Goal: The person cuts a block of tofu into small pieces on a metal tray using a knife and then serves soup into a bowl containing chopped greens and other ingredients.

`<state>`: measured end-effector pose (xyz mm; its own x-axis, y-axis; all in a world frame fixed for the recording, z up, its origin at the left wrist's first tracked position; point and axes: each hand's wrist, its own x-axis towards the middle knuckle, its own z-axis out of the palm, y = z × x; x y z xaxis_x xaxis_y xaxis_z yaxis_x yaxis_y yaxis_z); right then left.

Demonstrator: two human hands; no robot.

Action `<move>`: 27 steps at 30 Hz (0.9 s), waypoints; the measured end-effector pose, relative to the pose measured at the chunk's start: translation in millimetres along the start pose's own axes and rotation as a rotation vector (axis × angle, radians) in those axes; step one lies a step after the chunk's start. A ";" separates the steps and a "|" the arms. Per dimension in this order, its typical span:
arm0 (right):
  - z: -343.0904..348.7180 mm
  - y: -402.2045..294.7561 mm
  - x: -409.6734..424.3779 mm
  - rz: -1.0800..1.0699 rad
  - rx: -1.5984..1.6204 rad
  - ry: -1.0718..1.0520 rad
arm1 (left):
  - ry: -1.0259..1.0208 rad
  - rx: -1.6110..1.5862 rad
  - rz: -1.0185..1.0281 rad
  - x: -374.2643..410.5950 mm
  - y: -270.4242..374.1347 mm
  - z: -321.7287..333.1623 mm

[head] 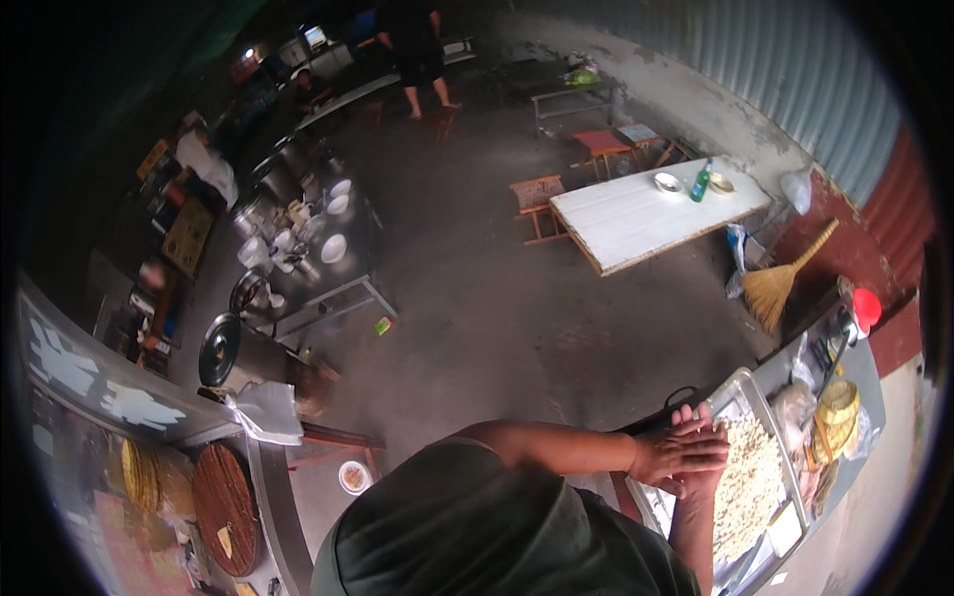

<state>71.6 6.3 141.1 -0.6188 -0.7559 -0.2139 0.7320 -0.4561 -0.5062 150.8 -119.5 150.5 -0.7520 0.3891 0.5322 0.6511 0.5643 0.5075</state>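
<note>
My left hand lies across my right hand, palm to palm or over its wrist, with fingers extended. Reddish fingertips of my right hand show above it. No object is visible in either hand; the space between the palms is hidden. Both hands are over the near-left edge of a shallow metal tray. Many small, pale, chopped food pieces are spread in the tray. A white rectangular piece rests at its lower right corner.
Past the tray, a grey tabletop holds plastic bags and a woven basket. A straw broom leans nearby. A white table carries bowls and a green bottle. Pots crowd a left table; people are farther back.
</note>
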 end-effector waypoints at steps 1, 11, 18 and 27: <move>23.4 16.3 27.1 0.028 -0.031 -0.015 | 0.144 -0.054 0.084 -24.9 -21.1 -23.9; 88.9 176.3 221.8 -0.063 -0.982 0.003 | 0.615 0.281 -1.181 -362.7 -136.1 -302.0; -16.1 254.5 351.6 0.763 -1.906 -0.785 | 0.258 -0.064 -1.375 -510.3 -180.3 -374.2; 28.0 433.3 584.4 1.002 -2.082 -0.871 | 0.656 0.227 -2.102 -714.3 -176.9 -480.5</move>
<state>35.1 -646.2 -179.9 0.1621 -0.5403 -0.8257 -0.8042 0.4126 -0.4278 622.1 -847.1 6.2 0.0147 -0.9142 -0.4050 -0.8691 -0.2120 0.4468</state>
